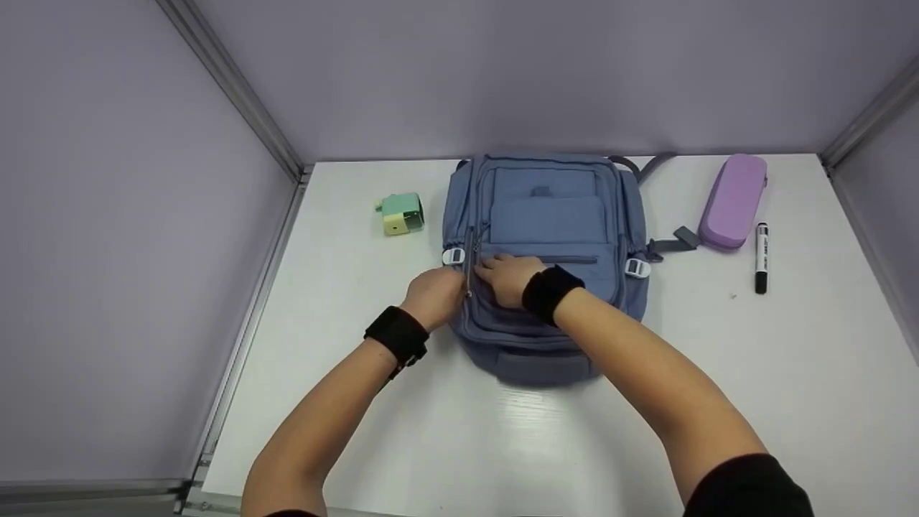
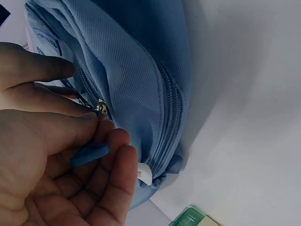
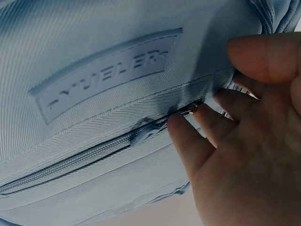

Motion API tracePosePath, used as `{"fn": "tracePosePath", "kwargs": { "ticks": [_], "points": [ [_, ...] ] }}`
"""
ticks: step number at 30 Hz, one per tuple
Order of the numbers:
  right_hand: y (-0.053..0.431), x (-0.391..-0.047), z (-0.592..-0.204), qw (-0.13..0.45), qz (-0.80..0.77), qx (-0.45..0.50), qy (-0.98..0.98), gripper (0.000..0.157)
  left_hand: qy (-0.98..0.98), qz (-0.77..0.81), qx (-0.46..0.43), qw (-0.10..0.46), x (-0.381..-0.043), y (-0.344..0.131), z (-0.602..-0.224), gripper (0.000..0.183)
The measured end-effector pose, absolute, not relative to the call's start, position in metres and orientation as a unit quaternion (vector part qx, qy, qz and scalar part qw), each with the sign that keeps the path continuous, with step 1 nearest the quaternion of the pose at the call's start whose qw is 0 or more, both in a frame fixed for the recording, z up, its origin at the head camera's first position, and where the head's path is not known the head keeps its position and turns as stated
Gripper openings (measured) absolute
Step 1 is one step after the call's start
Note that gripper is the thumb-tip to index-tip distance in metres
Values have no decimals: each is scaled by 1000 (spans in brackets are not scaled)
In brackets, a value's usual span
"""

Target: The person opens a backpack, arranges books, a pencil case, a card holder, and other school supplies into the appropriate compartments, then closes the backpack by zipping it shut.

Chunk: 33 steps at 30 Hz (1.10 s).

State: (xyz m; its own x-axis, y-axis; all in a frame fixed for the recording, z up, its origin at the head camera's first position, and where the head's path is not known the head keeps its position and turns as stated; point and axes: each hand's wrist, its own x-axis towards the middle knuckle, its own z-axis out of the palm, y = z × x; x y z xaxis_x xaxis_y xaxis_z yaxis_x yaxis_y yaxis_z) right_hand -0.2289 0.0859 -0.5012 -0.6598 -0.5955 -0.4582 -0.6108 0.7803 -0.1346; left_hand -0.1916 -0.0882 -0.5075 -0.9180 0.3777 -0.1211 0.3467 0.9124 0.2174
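A blue backpack (image 1: 546,219) lies on the white table with its front pockets facing up. My left hand (image 1: 438,296) is at the pack's left side, pinching a zipper pull between thumb and fingers. In the left wrist view the pull's blue tab (image 2: 89,154) pokes out of the grip, below the metal slider (image 2: 101,107). My right hand (image 1: 511,278) rests on the pack's front just right of the left hand. Its extended fingertips touch the fabric beside another zipper slider (image 3: 192,109), whose fabric tab (image 3: 146,134) lies loose under a raised-letter label (image 3: 108,75).
A green and yellow pencil sharpener (image 1: 402,214) stands left of the pack. At the right are a purple case (image 1: 734,201) and a black-and-white marker (image 1: 761,258). A loose strap (image 1: 673,244) reaches from the pack toward the case. Grey panels (image 1: 546,79) wall the table.
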Motion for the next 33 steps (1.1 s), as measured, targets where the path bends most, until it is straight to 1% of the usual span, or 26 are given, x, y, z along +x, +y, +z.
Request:
{"fn": "tracePosePath", "kwargs": {
  "ticks": [6,10,13,16,18,21,23,26,33],
  "points": [
    [85,-229,-505,249,16,-329,911,57,975,111,179,77,-192,-90,-512,19],
    [87,-226,-506,230,6,-334,914,56,974,124,175,70,-191,-92,-515,18],
    [88,-220,-507,188,2,-350,917,45,973,140,175,56,-190,-94,-517,17],
    [89,-212,-507,131,-12,-367,921,26,971,158,175,47,-190,-97,-517,16],
    [89,-206,-507,93,-36,-373,923,17,969,171,173,46,-190,-99,-515,15],
    [89,-201,-511,47,-66,-369,926,15,966,193,168,49,-191,-100,-514,14],
    [89,-199,-514,34,-76,-356,931,15,964,206,161,56,-192,-99,-514,14],
    [87,-198,-517,42,-71,-337,938,17,962,217,149,68,-192,-98,-514,14],
    [83,-199,-510,117,-70,-308,942,18,965,211,137,71,-190,-97,-513,14]
  ]
}}
